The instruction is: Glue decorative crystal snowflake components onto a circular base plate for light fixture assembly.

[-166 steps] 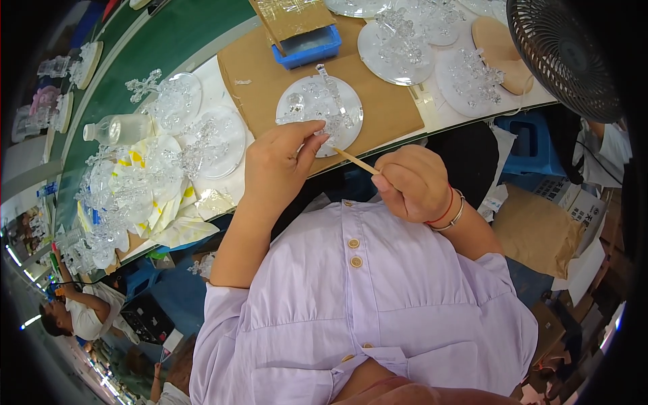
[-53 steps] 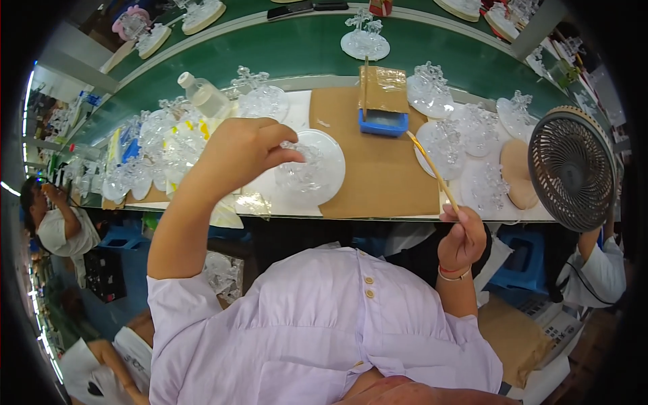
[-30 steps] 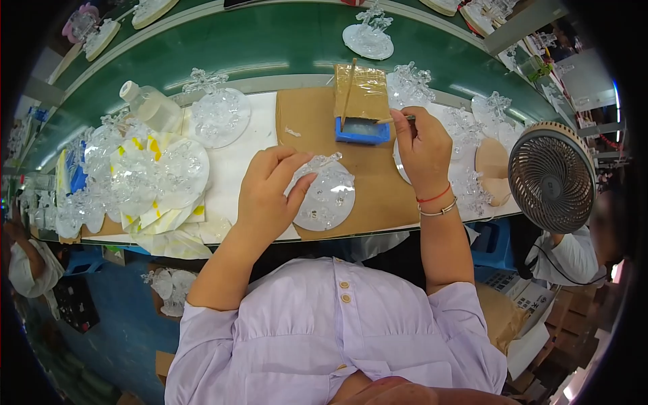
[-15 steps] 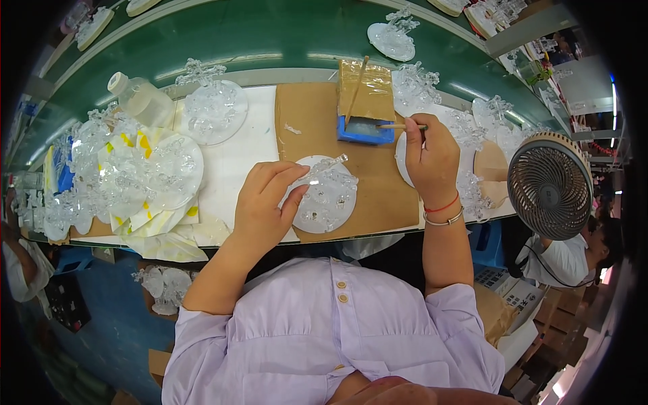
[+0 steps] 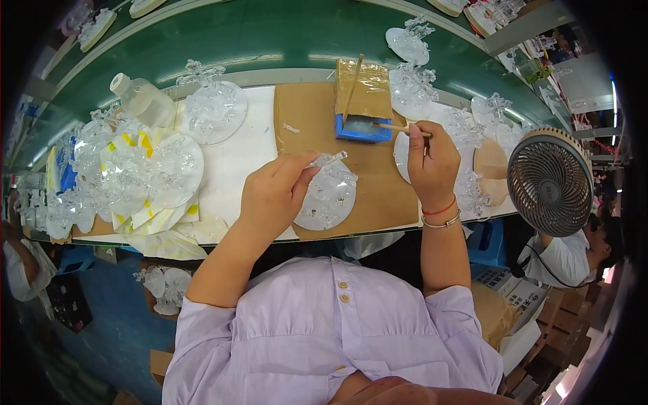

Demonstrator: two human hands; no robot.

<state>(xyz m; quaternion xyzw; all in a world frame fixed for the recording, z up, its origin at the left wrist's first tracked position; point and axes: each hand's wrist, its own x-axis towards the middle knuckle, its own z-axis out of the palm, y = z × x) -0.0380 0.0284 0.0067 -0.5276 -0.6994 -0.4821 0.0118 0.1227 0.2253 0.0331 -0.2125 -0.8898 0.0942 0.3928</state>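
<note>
A round white disc (image 5: pixel 327 208) with clear plastic ornaments lies in front of me on a sheet of brown cardboard (image 5: pixel 381 202). My left hand (image 5: pixel 280 185) is at its upper left edge, thumb and fingertips pinched together on one end of a small clear plastic piece (image 5: pixel 335 158). That piece sticks out to the right over the disc. To the right, my right hand (image 5: pixel 434 165) grips a thin wooden stick (image 5: pixel 391 127) with a dark end. The stick's tip reaches into a blue tray (image 5: pixel 347 134); what it touches inside cannot be made out.
A taped cardboard box (image 5: pixel 372 91) adjoins the blue tray, with another stick (image 5: pixel 353 88) leaning on it. Several ornamented discs (image 5: pixel 219 111) crowd both sides. A plastic bottle (image 5: pixel 143 98) leans at left; a fan (image 5: pixel 550 182) stands at right. Behind runs a green belt (image 5: pixel 283 44).
My left fingers have come together on the clear piece, where thumb and finger were apart before. The right hand and stick have shifted slightly. A disc on the green belt has moved right.
</note>
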